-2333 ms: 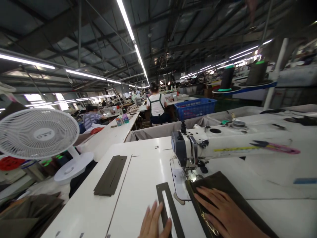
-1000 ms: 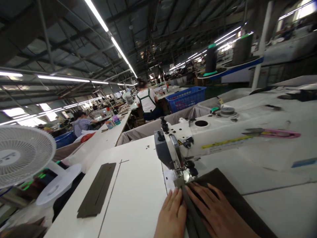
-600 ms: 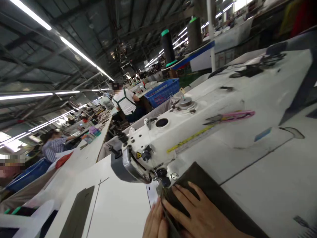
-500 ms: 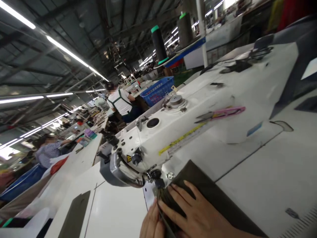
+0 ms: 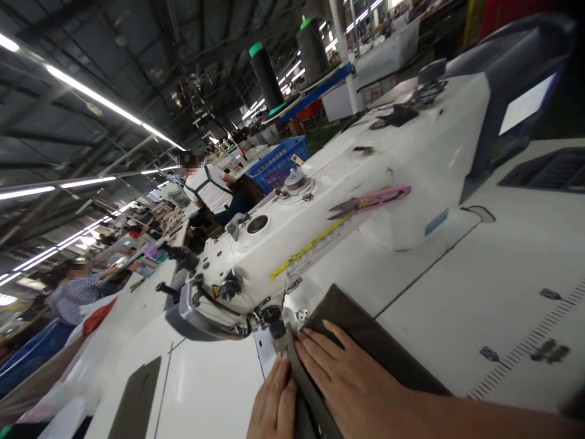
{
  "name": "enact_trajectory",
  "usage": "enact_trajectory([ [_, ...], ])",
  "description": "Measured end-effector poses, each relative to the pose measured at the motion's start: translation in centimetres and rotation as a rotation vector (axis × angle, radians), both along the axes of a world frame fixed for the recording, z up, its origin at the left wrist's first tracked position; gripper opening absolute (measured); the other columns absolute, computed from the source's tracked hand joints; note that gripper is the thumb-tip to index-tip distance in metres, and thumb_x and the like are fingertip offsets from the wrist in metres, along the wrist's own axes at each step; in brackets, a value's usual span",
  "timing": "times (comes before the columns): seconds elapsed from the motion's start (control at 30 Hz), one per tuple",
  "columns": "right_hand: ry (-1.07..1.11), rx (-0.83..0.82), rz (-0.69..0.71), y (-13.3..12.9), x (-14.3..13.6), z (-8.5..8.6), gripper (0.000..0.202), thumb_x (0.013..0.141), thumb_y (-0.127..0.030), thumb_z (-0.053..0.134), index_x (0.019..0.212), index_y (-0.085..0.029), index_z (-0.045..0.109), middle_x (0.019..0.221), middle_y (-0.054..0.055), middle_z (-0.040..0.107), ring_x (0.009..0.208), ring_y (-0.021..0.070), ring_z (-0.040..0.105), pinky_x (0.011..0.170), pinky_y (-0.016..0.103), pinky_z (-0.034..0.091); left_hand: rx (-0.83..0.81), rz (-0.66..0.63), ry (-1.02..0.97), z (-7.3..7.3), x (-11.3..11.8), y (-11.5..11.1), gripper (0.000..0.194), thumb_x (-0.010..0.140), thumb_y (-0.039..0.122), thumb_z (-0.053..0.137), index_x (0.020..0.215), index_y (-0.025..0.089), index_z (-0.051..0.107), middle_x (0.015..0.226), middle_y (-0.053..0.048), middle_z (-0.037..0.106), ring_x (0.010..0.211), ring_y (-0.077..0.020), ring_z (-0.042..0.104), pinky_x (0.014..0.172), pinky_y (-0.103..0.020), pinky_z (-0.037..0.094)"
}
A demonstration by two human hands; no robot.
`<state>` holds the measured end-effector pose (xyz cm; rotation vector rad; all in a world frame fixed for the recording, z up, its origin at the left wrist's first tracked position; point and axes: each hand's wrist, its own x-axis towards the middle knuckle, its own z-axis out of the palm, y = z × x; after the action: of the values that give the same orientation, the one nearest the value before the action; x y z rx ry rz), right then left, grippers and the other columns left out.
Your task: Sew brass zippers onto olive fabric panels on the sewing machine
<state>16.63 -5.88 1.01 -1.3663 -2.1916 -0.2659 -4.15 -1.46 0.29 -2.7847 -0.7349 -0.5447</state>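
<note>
Dark olive fabric (image 5: 365,335) lies under the head of a white sewing machine (image 5: 320,225), with a raised narrow fold (image 5: 304,378) running toward the needle area. My right hand (image 5: 351,372) rests flat on the fabric to the right of that fold, fingers stretched toward the presser foot. On the fold's left side, my left hand (image 5: 273,399) lies with its fingers straight and close together, tips touching the cloth near the foot. Its thumb is hidden. The machine head covers the needle itself.
Pink-handled thread snips (image 5: 372,200) lie on the machine arm. Another olive fabric piece (image 5: 137,396) is on the table at left. Black thread cones (image 5: 267,76) stand behind, near a blue basket (image 5: 278,161). Two people work at tables farther back.
The view has shifted, so the machine appears farther left. My right hand has flattened beside the fold, which now stands out more clearly between both hands. The left hand stays by the foot.
</note>
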Motion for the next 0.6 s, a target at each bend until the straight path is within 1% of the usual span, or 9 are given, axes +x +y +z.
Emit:
enact_trajectory([
  [0.07, -0.039, 0.034, 0.014, -0.3, 0.1, -0.2, 0.046, 0.090, -0.033, 0.036, 0.128, -0.009, 0.047, 0.127, 0.013, 0.051, 0.117, 0.0247, 0.045, 0.098, 0.044, 0.029, -0.004, -0.027, 0.012, 0.2, 0.0, 0.0, 0.032, 0.091, 0.011, 0.039, 0.122, 0.012, 0.047, 0.123, -0.014, 0.056, 0.118, -0.0219, 0.050, 0.091, -0.030, 0.052],
  [0.13, -0.072, 0.097, 0.018, -0.4, 0.1, -0.6, 0.047, 0.090, -0.035, 0.038, 0.130, -0.012, 0.046, 0.126, 0.011, 0.053, 0.118, 0.0234, 0.043, 0.100, 0.042, 0.026, 0.012, -0.023, -0.042, 0.3, 0.3, -0.3, 0.032, 0.094, 0.012, 0.032, 0.122, 0.010, 0.047, 0.120, -0.014, 0.058, 0.115, -0.0213, 0.053, 0.085, -0.030, 0.055],
  [0.2, -0.050, 0.184, -0.005, -0.5, -0.1, -1.2, 0.047, 0.089, -0.035, 0.038, 0.131, -0.016, 0.045, 0.124, 0.009, 0.055, 0.119, 0.0219, 0.042, 0.101, 0.042, 0.023, 0.022, 0.014, -0.093, 0.6, 0.7, -0.8, 0.031, 0.096, 0.015, 0.028, 0.116, 0.012, 0.052, 0.118, -0.014, 0.059, 0.112, -0.0219, 0.055, 0.081, -0.033, 0.057],
  [0.3, -0.062, 0.239, 0.027, -0.4, -0.3, -1.8, 0.048, 0.088, -0.033, 0.040, 0.133, -0.019, 0.043, 0.127, 0.006, 0.053, 0.121, 0.0215, 0.040, 0.102, 0.042, 0.022, 0.020, 0.091, -0.105, 1.4, 1.5, -1.7, 0.030, 0.097, 0.018, 0.030, 0.108, 0.014, 0.058, 0.115, -0.013, 0.060, 0.107, -0.0227, 0.058, 0.082, -0.037, 0.057],
  [0.4, -0.164, 0.275, 0.072, -0.4, 0.0, -1.8, 0.052, 0.083, -0.026, 0.042, 0.134, -0.016, 0.042, 0.130, 0.008, 0.050, 0.121, 0.0230, 0.040, 0.101, 0.042, 0.026, 0.067, 0.127, -0.157, 1.8, 2.0, -2.2, 0.033, 0.097, 0.017, 0.029, 0.103, 0.014, 0.061, 0.108, -0.014, 0.063, 0.099, -0.0218, 0.062, 0.080, -0.038, 0.057],
  [0.5, -0.285, 0.292, 0.108, -0.4, 0.4, -1.5, 0.058, 0.078, -0.020, 0.043, 0.135, -0.011, 0.040, 0.133, 0.010, 0.047, 0.122, 0.0244, 0.039, 0.098, 0.041, 0.030, 0.100, 0.098, -0.187, 1.2, 2.0, -2.3, 0.034, 0.097, 0.016, 0.028, 0.101, 0.012, 0.062, 0.106, -0.014, 0.064, 0.098, -0.0232, 0.063, 0.080, -0.039, 0.057],
  [0.6, -0.307, 0.300, 0.112, -0.4, 0.7, -1.3, 0.060, 0.077, -0.019, 0.042, 0.136, -0.011, 0.039, 0.134, 0.010, 0.045, 0.123, 0.0239, 0.038, 0.097, 0.039, 0.033, 0.110, 0.078, -0.208, 0.4, 1.8, -2.1, 0.034, 0.097, 0.018, 0.028, 0.102, 0.011, 0.061, 0.107, -0.013, 0.064, 0.100, -0.0239, 0.062, 0.081, -0.038, 0.057],
])
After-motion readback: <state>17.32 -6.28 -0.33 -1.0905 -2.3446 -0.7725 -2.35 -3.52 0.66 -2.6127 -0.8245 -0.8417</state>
